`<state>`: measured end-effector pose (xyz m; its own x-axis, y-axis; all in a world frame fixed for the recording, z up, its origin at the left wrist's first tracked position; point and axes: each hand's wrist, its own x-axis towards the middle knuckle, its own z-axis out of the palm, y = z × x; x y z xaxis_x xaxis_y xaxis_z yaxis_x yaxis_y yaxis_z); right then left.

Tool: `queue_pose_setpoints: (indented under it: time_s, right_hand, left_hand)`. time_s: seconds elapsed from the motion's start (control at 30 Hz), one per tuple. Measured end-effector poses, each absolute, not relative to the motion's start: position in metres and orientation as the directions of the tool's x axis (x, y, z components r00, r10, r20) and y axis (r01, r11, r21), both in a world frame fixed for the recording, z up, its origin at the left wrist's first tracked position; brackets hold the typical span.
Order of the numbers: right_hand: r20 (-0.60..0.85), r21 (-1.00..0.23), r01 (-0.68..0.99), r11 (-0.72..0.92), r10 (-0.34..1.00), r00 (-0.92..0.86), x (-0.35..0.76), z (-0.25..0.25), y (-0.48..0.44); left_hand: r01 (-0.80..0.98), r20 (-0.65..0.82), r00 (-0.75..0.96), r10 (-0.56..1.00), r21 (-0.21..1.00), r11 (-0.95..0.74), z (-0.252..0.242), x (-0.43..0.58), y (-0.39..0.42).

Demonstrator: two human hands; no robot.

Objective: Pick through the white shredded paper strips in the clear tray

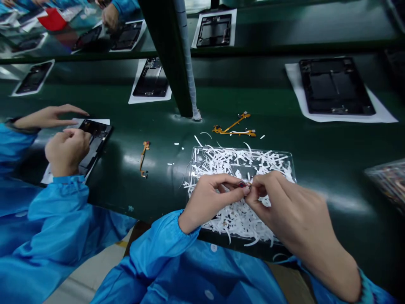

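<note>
My left hand (213,196) pinches a small dark, reddish part (242,184) between thumb and fingertips. Right against it, my right hand (291,207) is closed in a pinch, its fingertips meeting those of the left; what they grip is too small to make out. Both hands are above a clear plastic tray (292,162) heaped with thin white strips (218,162), some hanging over its edge. Behind the tray lie orange flex cables (236,128), and a single orange flex cable (144,159) lies to the left.
At left, a co-worker's hands (68,150) are over a black device housing (95,137). More housings lie on white sheets, one at right (338,86). A dark green post (177,63) rises behind the tray. A tray of parts (389,179) stands at the right edge.
</note>
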<state>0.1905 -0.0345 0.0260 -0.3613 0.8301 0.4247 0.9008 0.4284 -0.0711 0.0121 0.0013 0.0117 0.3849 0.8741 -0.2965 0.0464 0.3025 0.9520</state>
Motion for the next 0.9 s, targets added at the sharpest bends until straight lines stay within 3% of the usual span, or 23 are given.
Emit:
queue_pose_setpoints:
  time_s: [0.27, 0.43, 0.53, 0.73, 0.9]
  right_hand:
    - [0.494, 0.102, 0.914, 0.392, 0.778, -0.389, 0.186, 0.024, -0.035]
    - [0.518, 0.132, 0.912, 0.389, 0.757, -0.398, 0.181, 0.021, -0.037]
    - [0.512, 0.074, 0.914, 0.398, 0.772, -0.377, 0.179, 0.019, -0.038]
    - [0.430, -0.209, 0.856, 0.473, 0.830, -0.354, 0.190, 0.025, -0.040]
    - [0.444, -0.119, 0.832, 0.542, 0.778, -0.444, 0.202, 0.032, -0.040]
  left_hand:
    - [-0.041, -0.323, 0.304, 0.896, 0.935, 0.351, 0.009, 0.019, -0.004]
    - [-0.108, -0.363, 0.313, 0.878, 0.905, 0.413, 0.007, 0.020, -0.005]
    - [-0.115, -0.341, 0.297, 0.892, 0.914, 0.388, 0.006, 0.020, -0.005]
    - [-0.012, -0.278, 0.278, 0.920, 0.956, 0.292, 0.008, 0.015, -0.003]
    - [0.007, -0.257, 0.332, 0.908, 0.963, 0.270, 0.008, 0.009, -0.004]
